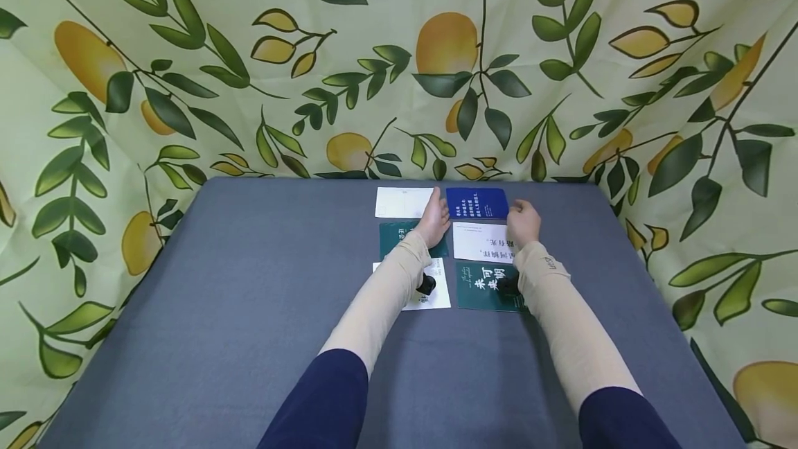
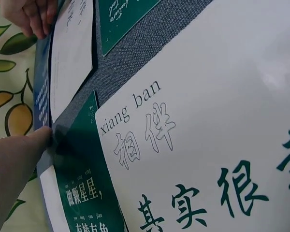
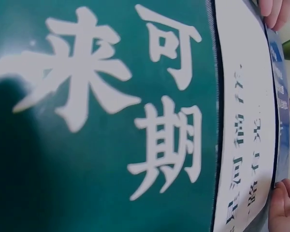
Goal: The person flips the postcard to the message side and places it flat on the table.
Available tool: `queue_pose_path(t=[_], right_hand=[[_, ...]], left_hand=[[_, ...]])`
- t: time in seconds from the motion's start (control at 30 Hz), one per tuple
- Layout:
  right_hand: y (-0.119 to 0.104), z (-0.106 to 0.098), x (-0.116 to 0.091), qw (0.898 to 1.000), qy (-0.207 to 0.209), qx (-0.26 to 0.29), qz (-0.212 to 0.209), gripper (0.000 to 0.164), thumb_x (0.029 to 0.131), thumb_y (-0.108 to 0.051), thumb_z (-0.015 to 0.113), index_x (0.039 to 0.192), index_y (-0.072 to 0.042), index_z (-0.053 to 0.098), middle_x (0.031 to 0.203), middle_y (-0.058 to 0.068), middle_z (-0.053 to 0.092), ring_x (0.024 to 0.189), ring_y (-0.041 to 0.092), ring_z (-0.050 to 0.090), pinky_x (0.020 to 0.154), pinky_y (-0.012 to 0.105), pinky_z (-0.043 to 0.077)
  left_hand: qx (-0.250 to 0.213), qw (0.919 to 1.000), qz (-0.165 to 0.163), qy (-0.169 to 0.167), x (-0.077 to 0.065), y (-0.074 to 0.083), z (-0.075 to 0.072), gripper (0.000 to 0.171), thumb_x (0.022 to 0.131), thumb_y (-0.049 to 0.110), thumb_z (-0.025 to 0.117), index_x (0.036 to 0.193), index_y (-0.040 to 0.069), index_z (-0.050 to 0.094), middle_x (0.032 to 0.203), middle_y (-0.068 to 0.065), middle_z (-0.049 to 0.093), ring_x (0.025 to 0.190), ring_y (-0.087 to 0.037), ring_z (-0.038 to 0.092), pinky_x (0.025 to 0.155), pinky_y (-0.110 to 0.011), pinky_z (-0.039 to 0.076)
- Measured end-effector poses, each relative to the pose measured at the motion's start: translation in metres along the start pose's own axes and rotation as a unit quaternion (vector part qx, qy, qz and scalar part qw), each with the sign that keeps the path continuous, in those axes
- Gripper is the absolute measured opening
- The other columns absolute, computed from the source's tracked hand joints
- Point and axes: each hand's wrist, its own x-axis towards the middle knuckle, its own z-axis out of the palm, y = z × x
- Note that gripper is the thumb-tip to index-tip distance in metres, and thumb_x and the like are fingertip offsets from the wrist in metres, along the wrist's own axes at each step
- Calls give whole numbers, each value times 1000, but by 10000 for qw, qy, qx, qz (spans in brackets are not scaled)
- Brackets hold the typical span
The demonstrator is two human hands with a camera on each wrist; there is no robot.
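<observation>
A blue card (image 1: 477,203) with white writing lies flat at the far edge, in the right column. My left hand (image 1: 434,219) is at its left edge, fingers extended; the thumb tip (image 2: 44,134) touches near its corner in the left wrist view. My right hand (image 1: 524,219) has curled fingers and pinches its right edge; thumb and finger (image 3: 283,200) show at lower right in the right wrist view. Nearer lie a white card (image 1: 480,241) with dark writing and a green card (image 1: 476,296) with large white characters, partly under my right forearm.
In the left column lie a white card (image 1: 402,203), a green card (image 1: 393,238) and a white card (image 2: 208,106) with green characters. My left forearm covers parts of the nearer two. All rest on a grey-blue cloth (image 1: 280,283); a patterned curtain (image 1: 249,102) hangs behind.
</observation>
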Motion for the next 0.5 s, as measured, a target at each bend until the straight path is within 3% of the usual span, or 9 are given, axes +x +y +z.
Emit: queue_pose_path(t=[0.27, 0.5], right_hand=[[0, -1, -3, 9982, 477, 339, 107, 43, 100, -24, 36, 136, -4, 47, 138, 16, 49, 130, 30, 43, 109, 40, 34], [1, -1, -5, 9945, 655, 790, 228, 43, 99, -31, 38, 133, -7, 51, 139, 10, 49, 130, 24, 43, 110, 37, 33]], left_hand=[[181, 9998, -34, -67, -4, 2, -1, 72, 97, 57, 11, 150, 8, 15, 157, -15, 13, 145, -28, 17, 118, -36, 16], [364, 9992, 64, -129, -5, 4, -6, 77, 95, 63, 10, 149, 10, 19, 155, -20, 16, 144, -31, 20, 118, -37, 17]])
